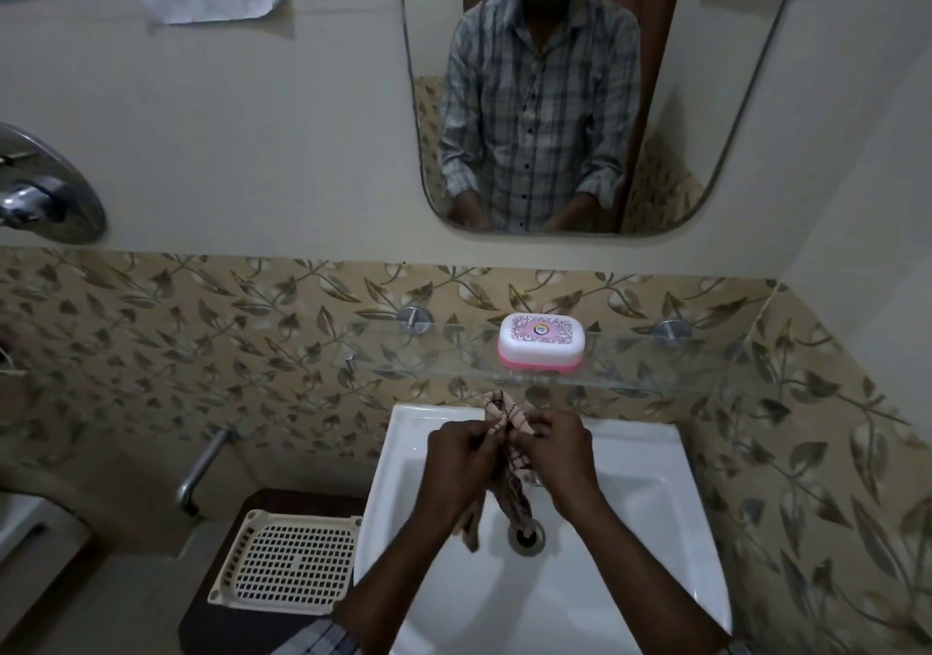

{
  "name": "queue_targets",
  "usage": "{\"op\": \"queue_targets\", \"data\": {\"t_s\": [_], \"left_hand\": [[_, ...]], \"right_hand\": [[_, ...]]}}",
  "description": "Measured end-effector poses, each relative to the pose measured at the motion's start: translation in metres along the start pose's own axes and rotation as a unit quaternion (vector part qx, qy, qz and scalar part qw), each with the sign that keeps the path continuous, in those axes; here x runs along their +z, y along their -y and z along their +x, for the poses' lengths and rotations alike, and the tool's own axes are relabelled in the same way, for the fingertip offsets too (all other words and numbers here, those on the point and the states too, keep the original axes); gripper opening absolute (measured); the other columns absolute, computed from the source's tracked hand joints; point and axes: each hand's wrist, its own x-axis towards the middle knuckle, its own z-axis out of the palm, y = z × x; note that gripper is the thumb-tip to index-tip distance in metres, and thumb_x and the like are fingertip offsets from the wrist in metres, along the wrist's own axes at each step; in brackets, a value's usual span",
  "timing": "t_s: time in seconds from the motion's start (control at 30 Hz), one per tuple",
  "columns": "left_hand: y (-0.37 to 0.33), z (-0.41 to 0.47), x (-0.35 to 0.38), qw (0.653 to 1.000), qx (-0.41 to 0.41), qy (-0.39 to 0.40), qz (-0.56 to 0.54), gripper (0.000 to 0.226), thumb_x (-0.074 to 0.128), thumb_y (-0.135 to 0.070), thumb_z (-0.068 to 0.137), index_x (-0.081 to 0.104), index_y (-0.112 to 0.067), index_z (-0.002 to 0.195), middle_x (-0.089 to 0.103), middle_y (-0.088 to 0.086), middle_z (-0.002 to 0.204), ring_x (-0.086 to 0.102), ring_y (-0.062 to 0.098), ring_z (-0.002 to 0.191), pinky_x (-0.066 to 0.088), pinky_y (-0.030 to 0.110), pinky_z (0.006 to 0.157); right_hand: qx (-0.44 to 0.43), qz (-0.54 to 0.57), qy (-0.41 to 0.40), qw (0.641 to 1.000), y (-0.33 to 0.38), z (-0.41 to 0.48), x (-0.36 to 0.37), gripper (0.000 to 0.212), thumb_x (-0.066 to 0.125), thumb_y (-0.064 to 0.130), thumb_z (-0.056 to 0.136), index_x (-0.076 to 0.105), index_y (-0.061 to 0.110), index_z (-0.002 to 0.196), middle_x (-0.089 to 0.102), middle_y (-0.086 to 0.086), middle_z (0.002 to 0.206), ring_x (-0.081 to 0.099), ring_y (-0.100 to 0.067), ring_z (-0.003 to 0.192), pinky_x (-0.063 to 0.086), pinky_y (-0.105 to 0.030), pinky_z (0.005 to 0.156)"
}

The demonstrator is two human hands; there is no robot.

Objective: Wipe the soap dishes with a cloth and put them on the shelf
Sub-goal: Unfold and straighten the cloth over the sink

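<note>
The round emblem on the soap dish point(542, 342) lid is unreadable.

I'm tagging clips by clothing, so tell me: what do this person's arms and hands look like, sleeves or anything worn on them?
Both hands, left hand and right hand, are bare: no gloves, and no rings or watch that I can see. The forearms are uncovered; a checked sleeve in grey and white sits pushed up near the left elbow. The mirror shows the same checked shirt, buttoned.
</note>
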Motion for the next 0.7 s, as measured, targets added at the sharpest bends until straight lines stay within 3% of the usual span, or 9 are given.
{"op": "queue_targets", "data": {"t_s": [0.07,0.17,0.33,0.4,0.47,0.53,0.6,0.63,0.7], "left_hand": [[-0.003,-0.001,0.008,0.999,0.021,0.006,0.025,0.040,0.062,-0.026,0.097,0.062,-0.027,0.056,0.058,-0.010,0.047,0.052,-0.003,0.048,0.036,0.016,0.053],[-0.007,-0.001,0.010,0.999,0.029,0.013,0.040,0.043,0.061,-0.027,0.098,0.059,-0.033,0.056,0.054,-0.015,0.045,0.052,-0.005,0.047,0.031,0.010,0.052],[-0.014,-0.017,0.022,0.994,0.070,0.038,0.071,0.022,0.053,-0.024,0.100,0.074,-0.017,0.098,0.075,-0.004,0.075,0.065,-0.001,0.057,0.045,0.011,0.057],[-0.013,-0.032,0.030,0.987,0.120,0.048,0.099,0.023,0.050,-0.026,0.097,0.069,-0.019,0.110,0.076,-0.004,0.085,0.065,0.002,0.058,0.047,0.012,0.060],[-0.005,-0.044,0.035,0.984,0.155,0.028,0.086,0.027,0.050,-0.023,0.091,0.071,-0.020,0.109,0.075,-0.009,0.089,0.066,0.004,0.066,0.046,0.013,0.065],[0.005,-0.045,0.030,0.994,0.098,-0.036,-0.017,0.022,0.058,-0.022,0.089,0.073,-0.024,0.104,0.074,-0.011,0.084,0.067,-0.001,0.072,0.052,0.022,0.069],[0.019,-0.031,0.019,0.994,0.044,-0.071,-0.065,0.031,0.069,-0.023,0.089,0.065,-0.026,0.120,0.069,-0.015,0.115,0.063,-0.004,0.106,0.052,0.024,0.092],[0.023,-0.021,0.011,0.996,0.024,-0.034,-0.073,0.049,0.073,-0.026,0.088,0.055,-0.026,0.134,0.060,-0.017,0.132,0.054,-0.005,0.121,0.044,0.018,0.102],[0.027,0.003,-0.002,0.989,-0.021,0.087,-0.120,0.066,0.075,-0.031,0.088,0.041,-0.035,0.145,0.052,-0.021,0.140,0.047,-0.010,0.127,0.039,0.011,0.101]], "right_hand": [[-0.008,-0.004,0.003,1.000,0.003,0.000,0.004,0.011,0.070,0.006,0.078,0.077,0.011,0.085,0.076,-0.005,0.075,0.073,-0.019,0.071,0.061,-0.044,0.068],[-0.017,-0.021,0.002,1.000,0.002,0.000,0.001,0.012,0.066,0.010,0.083,0.077,0.012,0.084,0.076,-0.005,0.075,0.073,-0.020,0.076,0.060,-0.045,0.072],[0.049,0.013,-0.010,0.999,0.004,0.005,-0.004,0.033,0.065,0.035,0.086,0.069,0.015,0.059,0.065,-0.003,0.054,0.065,-0.018,0.055,0.052,-0.035,0.051],[0.088,0.045,0.010,0.995,0.005,0.010,-0.004,0.029,0.074,0.040,0.081,0.071,0.014,0.067,0.070,-0.007,0.064,0.069,-0.023,0.063,0.050,-0.031,0.052],[0.109,0.031,0.041,0.993,0.005,0.015,-0.004,0.019,0.078,0.025,0.078,0.070,0.007,0.081,0.071,-0.013,0.077,0.071,-0.030,0.076,0.053,-0.035,0.059],[0.099,-0.027,0.071,0.992,0.007,0.018,-0.009,0.014,0.073,0.013,0.077,0.068,0.002,0.084,0.071,-0.016,0.083,0.070,-0.029,0.079,0.054,-0.036,0.063],[0.044,-0.105,0.119,0.986,0.012,0.019,-0.016,0.015,0.068,0.015,0.076,0.063,0.002,0.069,0.066,-0.013,0.073,0.064,-0.020,0.065,0.045,-0.032,0.058],[0.015,-0.141,0.138,0.980,0.015,0.018,-0.019,0.020,0.065,0.018,0.076,0.058,0.006,0.062,0.059,-0.008,0.068,0.057,-0.016,0.059,0.039,-0.029,0.056],[-0.032,-0.196,0.158,0.967,0.023,0.017,-0.024,0.026,0.061,0.024,0.078,0.053,0.008,0.059,0.055,-0.008,0.070,0.052,-0.011,0.057,0.035,-0.027,0.055]]}}
